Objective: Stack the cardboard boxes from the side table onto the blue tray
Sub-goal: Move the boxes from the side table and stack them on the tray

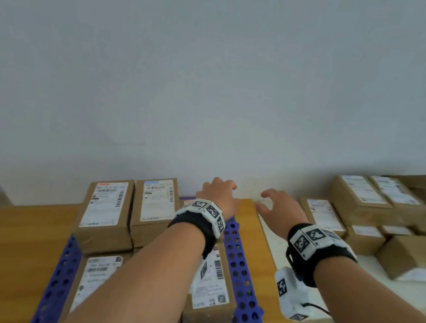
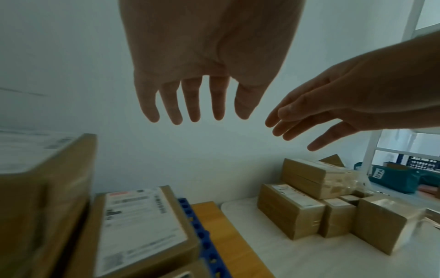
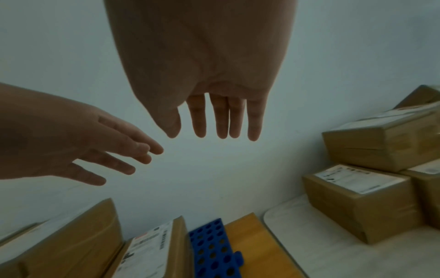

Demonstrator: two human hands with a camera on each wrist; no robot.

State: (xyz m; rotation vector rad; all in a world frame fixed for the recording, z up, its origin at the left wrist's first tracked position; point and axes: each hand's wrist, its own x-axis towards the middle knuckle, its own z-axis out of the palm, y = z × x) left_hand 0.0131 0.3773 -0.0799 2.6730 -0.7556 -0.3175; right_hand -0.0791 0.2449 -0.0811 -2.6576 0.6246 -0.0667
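The blue perforated tray lies on a wooden table and carries several labelled cardboard boxes. More cardboard boxes are piled on the white side table to the right. My left hand hovers over the tray's far right corner, fingers spread and empty. My right hand hovers past the wooden table's right edge, close to the nearest side-table box, fingers relaxed and holding nothing. In the wrist views both hands, left and right, show straight fingers in the air.
A pale wall stands right behind both tables. A narrow gap separates the wooden table from the side table. White shelving with a teal bin stands beyond the side table on the right.
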